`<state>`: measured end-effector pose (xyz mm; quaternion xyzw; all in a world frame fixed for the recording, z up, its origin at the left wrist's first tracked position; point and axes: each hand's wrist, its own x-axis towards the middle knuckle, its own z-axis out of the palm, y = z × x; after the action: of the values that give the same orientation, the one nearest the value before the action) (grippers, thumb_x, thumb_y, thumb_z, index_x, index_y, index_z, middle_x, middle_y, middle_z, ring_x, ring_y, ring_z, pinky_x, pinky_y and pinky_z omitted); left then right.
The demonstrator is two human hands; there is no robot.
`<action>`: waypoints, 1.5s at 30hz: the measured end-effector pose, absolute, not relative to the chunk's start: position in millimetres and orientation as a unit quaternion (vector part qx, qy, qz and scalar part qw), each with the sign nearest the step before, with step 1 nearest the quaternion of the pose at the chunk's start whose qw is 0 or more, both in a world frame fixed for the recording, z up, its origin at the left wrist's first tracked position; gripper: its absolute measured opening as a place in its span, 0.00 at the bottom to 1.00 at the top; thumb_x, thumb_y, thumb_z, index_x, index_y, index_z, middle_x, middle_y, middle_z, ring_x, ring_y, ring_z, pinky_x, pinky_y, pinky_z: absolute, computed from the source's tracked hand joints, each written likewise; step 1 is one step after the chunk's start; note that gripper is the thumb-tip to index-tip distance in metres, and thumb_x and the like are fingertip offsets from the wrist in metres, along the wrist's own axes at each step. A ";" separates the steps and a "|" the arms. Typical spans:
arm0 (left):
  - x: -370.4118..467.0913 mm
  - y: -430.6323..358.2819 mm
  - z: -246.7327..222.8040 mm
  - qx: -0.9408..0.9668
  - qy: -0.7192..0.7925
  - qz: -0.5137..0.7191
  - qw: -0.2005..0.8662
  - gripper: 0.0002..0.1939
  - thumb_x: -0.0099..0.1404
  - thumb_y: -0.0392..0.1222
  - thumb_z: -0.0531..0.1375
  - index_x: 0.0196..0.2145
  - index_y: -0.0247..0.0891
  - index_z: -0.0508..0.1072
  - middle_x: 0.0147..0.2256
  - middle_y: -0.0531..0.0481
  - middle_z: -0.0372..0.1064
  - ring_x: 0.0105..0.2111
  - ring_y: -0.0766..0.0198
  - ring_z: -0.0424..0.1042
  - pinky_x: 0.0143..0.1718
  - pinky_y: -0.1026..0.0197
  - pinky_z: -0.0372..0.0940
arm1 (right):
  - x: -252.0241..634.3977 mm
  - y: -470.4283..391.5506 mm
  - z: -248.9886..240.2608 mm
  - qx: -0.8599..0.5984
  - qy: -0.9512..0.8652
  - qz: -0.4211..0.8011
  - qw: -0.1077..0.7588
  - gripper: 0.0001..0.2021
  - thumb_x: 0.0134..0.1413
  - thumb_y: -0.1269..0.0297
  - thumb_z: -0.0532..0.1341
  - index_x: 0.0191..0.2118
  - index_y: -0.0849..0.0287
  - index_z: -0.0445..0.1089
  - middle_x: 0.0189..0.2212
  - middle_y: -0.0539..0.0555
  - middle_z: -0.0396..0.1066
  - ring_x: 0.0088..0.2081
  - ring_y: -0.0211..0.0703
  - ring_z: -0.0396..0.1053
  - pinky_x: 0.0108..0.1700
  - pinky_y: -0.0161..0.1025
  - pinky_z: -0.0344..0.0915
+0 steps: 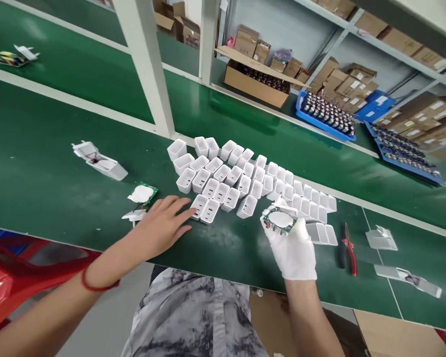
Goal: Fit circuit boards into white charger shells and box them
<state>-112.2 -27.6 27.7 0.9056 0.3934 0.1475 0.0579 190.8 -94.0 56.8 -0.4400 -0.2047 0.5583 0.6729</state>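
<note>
My bare left hand [167, 223] reaches over the green bench with its fingers spread. Its fingertips are at the nearest white plastic housing [197, 207], one of several open-topped housings set in rows; whether they touch it I cannot tell. In a white glove, my right hand [290, 250] is closed around a green circuit board [280, 219] with a round white pad on top and small parts along its edge. A white plastic piece [286, 209] sits just behind that board. Left of my left hand lies another circuit board [143, 193] with a white pad, beside a small white part [134, 215].
Red-handled pliers [351, 253] lie right of my gloved hand, near loose white casings [409, 279]. An opened white casing [100, 161] lies at left. Behind the bench stand white posts [146, 64], a blue tray [325, 116] of small parts and cardboard boxes. A red stool [7, 277] is at lower left.
</note>
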 end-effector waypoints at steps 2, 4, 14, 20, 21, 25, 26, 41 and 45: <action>-104.4 -26.0 13.8 0.905 0.395 0.149 0.058 0.13 0.72 0.38 0.52 0.42 0.38 0.76 0.50 0.37 0.71 0.50 0.45 0.69 0.47 0.42 0.70 | 189.7 -98.3 53.4 -0.451 -0.221 0.557 0.661 0.20 0.57 0.47 0.64 0.51 0.51 0.74 0.52 0.56 0.74 0.51 0.48 0.73 0.58 0.54 0.69; -104.8 -30.0 12.2 0.900 0.396 0.169 0.070 0.12 0.73 0.37 0.52 0.39 0.37 0.76 0.52 0.36 0.69 0.50 0.46 0.69 0.48 0.42 0.70 | 191.8 -104.7 49.0 -0.466 -0.237 0.552 0.649 0.23 0.56 0.48 0.65 0.54 0.51 0.73 0.53 0.56 0.73 0.50 0.49 0.74 0.57 0.53 0.70; -51.1 -103.5 31.9 0.895 0.271 0.223 0.276 0.14 0.66 0.32 0.57 0.50 0.39 0.66 0.53 0.36 0.65 0.56 0.47 0.66 0.55 0.46 0.68 | 205.1 -141.3 46.5 -0.537 -0.285 0.449 0.656 0.43 0.38 0.57 0.76 0.63 0.45 0.64 0.51 0.53 0.74 0.54 0.54 0.71 0.63 0.63 0.61; 15.4 -75.5 -4.4 0.877 0.324 0.226 0.275 0.40 0.57 0.46 0.72 0.59 0.31 0.57 0.45 0.36 0.64 0.44 0.45 0.71 0.44 0.43 0.73 | 217.0 -150.0 33.5 -0.586 -0.285 0.381 0.656 0.42 0.37 0.58 0.76 0.62 0.42 0.65 0.54 0.52 0.72 0.55 0.54 0.70 0.64 0.62 0.58; 18.0 -72.4 -5.7 0.877 0.323 0.220 0.278 0.43 0.54 0.49 0.74 0.59 0.30 0.57 0.45 0.35 0.63 0.43 0.45 0.71 0.42 0.44 0.74 | 219.4 -151.2 31.6 -0.586 -0.281 0.381 0.658 0.41 0.37 0.58 0.76 0.62 0.41 0.65 0.54 0.51 0.71 0.55 0.53 0.70 0.63 0.61 0.59; 18.3 -71.0 -4.8 0.883 0.295 0.214 0.297 0.21 0.65 0.44 0.65 0.50 0.35 0.63 0.49 0.37 0.62 0.35 0.57 0.73 0.27 0.57 0.72 | 225.9 -152.9 25.1 -0.580 -0.288 0.382 0.659 0.41 0.39 0.59 0.75 0.62 0.39 0.64 0.55 0.51 0.70 0.54 0.53 0.69 0.62 0.62 0.61; 19.3 -72.8 -4.5 0.886 0.302 0.212 0.281 0.15 0.67 0.45 0.63 0.45 0.35 0.65 0.46 0.39 0.63 0.31 0.60 0.72 0.24 0.59 0.70 | 226.8 -152.8 23.7 -0.582 -0.292 0.380 0.657 0.42 0.39 0.59 0.75 0.63 0.40 0.64 0.55 0.52 0.69 0.54 0.53 0.69 0.62 0.62 0.62; 33.5 -46.3 -1.1 0.858 0.228 0.125 0.442 0.34 0.61 0.37 0.66 0.62 0.38 0.59 0.56 0.39 0.68 0.57 0.46 0.68 0.54 0.45 0.70 | 220.9 -153.2 33.9 -0.551 -0.387 0.443 0.591 0.45 0.40 0.78 0.73 0.60 0.28 0.63 0.47 0.47 0.76 0.48 0.54 0.76 0.51 0.63 0.73; 35.3 -42.5 -7.1 0.844 0.242 0.134 0.459 0.33 0.60 0.36 0.66 0.61 0.39 0.59 0.50 0.41 0.71 0.51 0.49 0.71 0.46 0.50 0.73 | 219.2 -148.2 32.4 -0.566 -0.379 0.443 0.583 0.44 0.38 0.80 0.73 0.57 0.29 0.66 0.47 0.46 0.76 0.50 0.55 0.76 0.53 0.64 0.71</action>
<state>35.3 -42.5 -7.1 0.8445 0.2420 0.1345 0.4585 219.2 -148.2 32.4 -0.5658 -0.3790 0.4435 0.5827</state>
